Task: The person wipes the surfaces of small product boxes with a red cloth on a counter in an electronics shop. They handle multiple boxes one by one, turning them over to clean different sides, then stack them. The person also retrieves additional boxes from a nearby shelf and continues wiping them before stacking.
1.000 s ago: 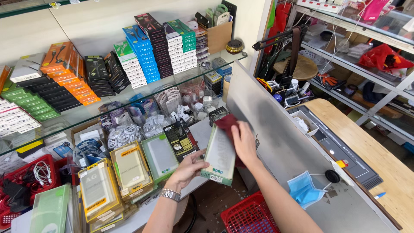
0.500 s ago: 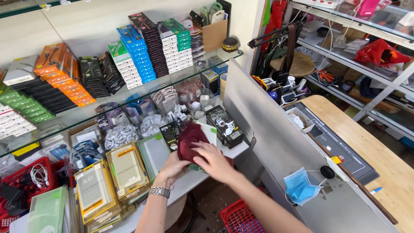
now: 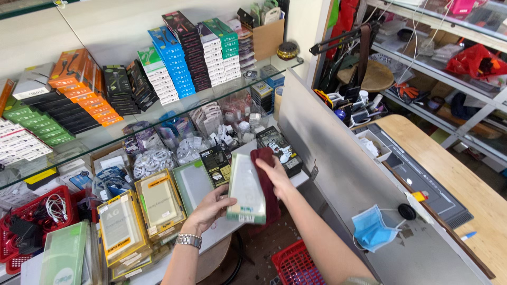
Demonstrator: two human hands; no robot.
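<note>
My left hand (image 3: 210, 209), with a metal watch on its wrist, holds a flat pale green phone-case package (image 3: 246, 194) by its lower left edge. My right hand (image 3: 274, 174) presses a dark red cloth (image 3: 268, 190) against the package's right side, fingers lying over the cloth's upper part. The cloth hangs down behind the package. Both are held above the white shelf (image 3: 224, 232) of phone-case boxes.
Rows of yellow and green case boxes (image 3: 158, 203) stand upright at the left. A glass shelf (image 3: 127, 129) above carries stacked coloured cable boxes. A grey metal panel (image 3: 343, 174) stands at the right with a blue face mask (image 3: 372, 229). Red baskets (image 3: 293, 264) sit below.
The package has turned so its pale front faces me. The red cloth, bunched over it half a second ago, now lies along its right side under my right hand.
</note>
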